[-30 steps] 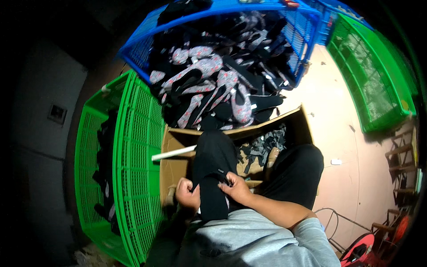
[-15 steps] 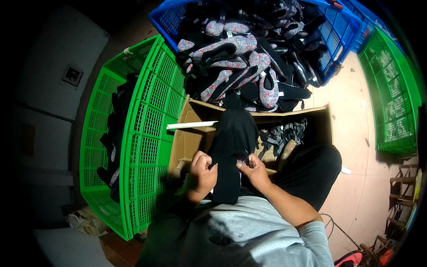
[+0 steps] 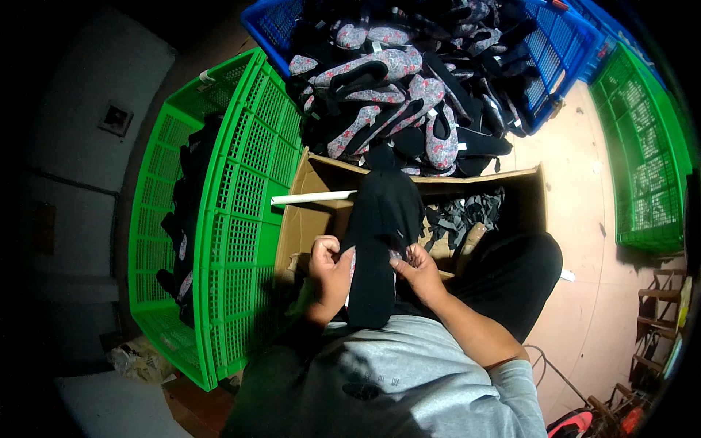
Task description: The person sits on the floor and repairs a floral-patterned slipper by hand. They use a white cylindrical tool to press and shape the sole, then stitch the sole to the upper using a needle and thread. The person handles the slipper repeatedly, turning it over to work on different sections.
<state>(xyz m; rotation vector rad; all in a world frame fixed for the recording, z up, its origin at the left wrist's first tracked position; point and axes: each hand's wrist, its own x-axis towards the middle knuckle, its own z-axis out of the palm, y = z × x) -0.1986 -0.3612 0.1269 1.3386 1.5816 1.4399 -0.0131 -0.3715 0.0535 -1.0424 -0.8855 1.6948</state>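
A slipper lies lengthwise over the black-trousered leg, just ahead of the grey shirt. The left hand has its fingers curled, thumb against one edge; the right hand pinches the opposite edge. The step in hand seems to be working those edges; the next move probably calls for an even grip. The slipper shows a long black face, round-ended, with patterned cloth along its sides. Beyond stand a cardboard box and a blue crate, heaped with similar slippers.

Shoe piece — matt cloth.
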